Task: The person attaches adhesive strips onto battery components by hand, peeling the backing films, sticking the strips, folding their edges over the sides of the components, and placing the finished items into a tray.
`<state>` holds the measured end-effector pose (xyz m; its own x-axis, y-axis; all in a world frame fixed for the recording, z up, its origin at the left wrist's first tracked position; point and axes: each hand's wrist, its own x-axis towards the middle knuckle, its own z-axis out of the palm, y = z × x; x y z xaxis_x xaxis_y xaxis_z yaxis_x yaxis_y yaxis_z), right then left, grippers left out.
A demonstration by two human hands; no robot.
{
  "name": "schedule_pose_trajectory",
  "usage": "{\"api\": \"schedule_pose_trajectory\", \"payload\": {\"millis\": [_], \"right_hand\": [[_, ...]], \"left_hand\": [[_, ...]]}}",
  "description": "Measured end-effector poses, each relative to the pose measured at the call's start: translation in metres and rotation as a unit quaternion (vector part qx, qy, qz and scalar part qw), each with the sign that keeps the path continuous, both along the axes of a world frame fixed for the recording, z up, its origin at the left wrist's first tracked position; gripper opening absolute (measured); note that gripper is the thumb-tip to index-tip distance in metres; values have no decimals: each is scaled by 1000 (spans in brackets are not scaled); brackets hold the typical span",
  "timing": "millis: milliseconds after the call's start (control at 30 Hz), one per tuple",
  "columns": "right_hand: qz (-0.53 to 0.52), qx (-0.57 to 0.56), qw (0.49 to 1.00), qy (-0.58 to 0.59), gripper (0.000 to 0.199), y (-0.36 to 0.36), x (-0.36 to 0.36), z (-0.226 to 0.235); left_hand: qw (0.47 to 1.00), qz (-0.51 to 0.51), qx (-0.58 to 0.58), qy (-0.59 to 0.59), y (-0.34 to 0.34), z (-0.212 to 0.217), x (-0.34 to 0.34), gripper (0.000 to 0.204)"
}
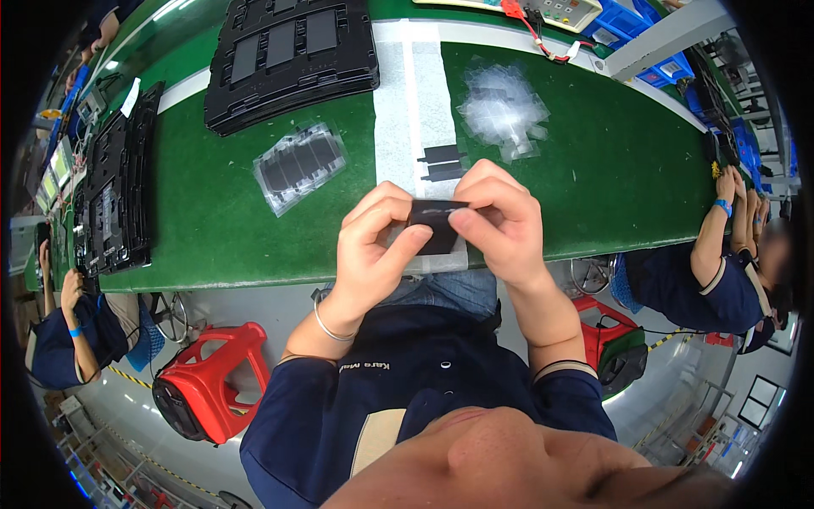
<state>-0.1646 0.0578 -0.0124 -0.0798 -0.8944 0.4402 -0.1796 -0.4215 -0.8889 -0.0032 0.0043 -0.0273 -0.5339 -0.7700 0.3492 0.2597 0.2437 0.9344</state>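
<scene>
Between my two hands, over the table's near edge, is a small flat black rectangular piece (pixel 436 231). My left hand (pixel 377 242) pinches its left side between thumb and bent fingers. My right hand (pixel 500 222) grips its upper right corner the same way. Just beyond my fingers, two black strips (pixel 442 163) lie on a white paper runner (pixel 397 102). Left of the runner rests a stack of clear film sheets with black strips (pixel 301 167). To its right is a loose pile of clear film pieces (pixel 502 110).
Black moulded trays (pixel 292 64) holding grey flat rectangles are stacked at the far left of the green table (pixel 593 170). More black trays (pixel 119 187) stand farther left. An instrument with red leads (pixel 551 15) sits at the back. Red stools (pixel 225 373) and co-workers flank me.
</scene>
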Motion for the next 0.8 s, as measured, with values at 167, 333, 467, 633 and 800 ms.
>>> {"api": "schedule_pose_trajectory", "payload": {"millis": [167, 333, 467, 633, 800], "right_hand": [[-5, 41, 973, -226, 9, 1, 13, 1], [3, -26, 997, -79, 21, -4, 7, -4], [-75, -50, 996, 4, 26, 1, 10, 2], [-8, -6, 999, 47, 36, -2, -1, 9], [-30, -70, 995, -61, 30, -4, 13, -12]], "left_hand": [[970, -123, 210, 3, 10, 8, 0, 16], [984, -113, 141, -9, 8, 6, 2, 15], [985, -108, 135, -8, 8, 6, 2, 15], [978, -130, 158, -40, 5, 10, 5, 15], [955, -133, 261, 54, 13, 4, 3, 19]]}}
